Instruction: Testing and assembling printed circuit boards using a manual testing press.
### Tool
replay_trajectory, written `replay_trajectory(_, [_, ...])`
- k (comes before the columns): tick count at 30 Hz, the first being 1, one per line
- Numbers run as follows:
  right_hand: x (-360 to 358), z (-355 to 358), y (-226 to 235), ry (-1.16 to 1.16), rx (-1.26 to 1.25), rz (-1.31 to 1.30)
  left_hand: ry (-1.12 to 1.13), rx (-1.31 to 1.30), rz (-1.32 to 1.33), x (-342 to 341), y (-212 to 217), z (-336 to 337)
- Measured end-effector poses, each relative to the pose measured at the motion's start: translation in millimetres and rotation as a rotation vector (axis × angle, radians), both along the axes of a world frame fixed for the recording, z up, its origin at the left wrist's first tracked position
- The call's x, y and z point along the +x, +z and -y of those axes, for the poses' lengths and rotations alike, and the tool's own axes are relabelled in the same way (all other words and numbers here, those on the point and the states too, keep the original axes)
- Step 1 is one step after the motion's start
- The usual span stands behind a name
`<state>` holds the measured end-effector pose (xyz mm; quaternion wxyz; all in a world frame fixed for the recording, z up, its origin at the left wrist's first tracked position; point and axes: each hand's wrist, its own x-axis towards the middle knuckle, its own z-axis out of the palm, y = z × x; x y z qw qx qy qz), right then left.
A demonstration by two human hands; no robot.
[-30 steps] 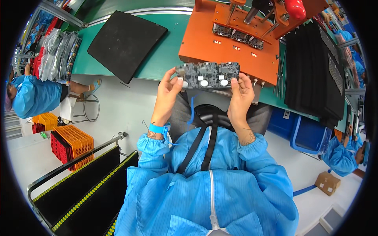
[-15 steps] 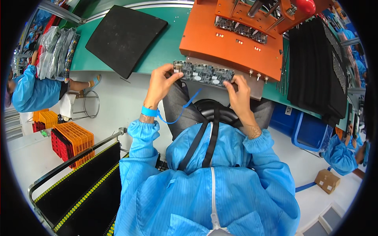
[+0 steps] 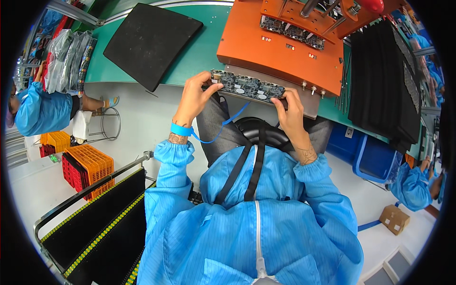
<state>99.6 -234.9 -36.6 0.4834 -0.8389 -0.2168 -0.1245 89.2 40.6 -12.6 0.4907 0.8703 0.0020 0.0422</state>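
A long, dark circuit board panel [image 3: 248, 87] packed with small components is held up in front of me, above my lap and near the bench edge. My left hand [image 3: 194, 95] pinches its left end between thumb and fingers. The right end is gripped by my right hand [image 3: 289, 110] in the same way. A blue wrist strap [image 3: 181, 130] with a loose blue cord circles my left wrist. Just beyond the panel stands an orange test fixture [image 3: 266, 50] with small lit displays and toggle switches. More circuit boards [image 3: 292, 32] sit in that fixture, under its press.
On the green bench [image 3: 107, 61] lies a black foam pad [image 3: 152, 45]. Black sheets [image 3: 380, 80] are stacked at the right, bagged items [image 3: 66, 61] at the far left. A black rack [image 3: 104, 223] stands at my left, a blue bin [image 3: 375, 159] below the bench. Co-workers sit on both sides.
The panel and both hands have barely shifted, with the panel's face tilted slightly more into view. Both ends stay gripped.
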Motion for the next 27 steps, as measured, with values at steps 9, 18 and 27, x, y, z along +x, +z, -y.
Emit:
replay_trajectory(9, [-13, -8, -4, 0.052, -0.028, 0.234, 0.171, 0.006, 0.304, -18, -27, 28])
replay_trajectory(18, [15, -30, 5, -0.316, -0.112, -0.104, 0.231, 0.362, 0.055, 21, -11, 29])
replay_trajectory(27, [-28, 17, 18, 0.117, -0.199, 0.417, -0.132, 0.294, 0.389, -22, -28, 7])
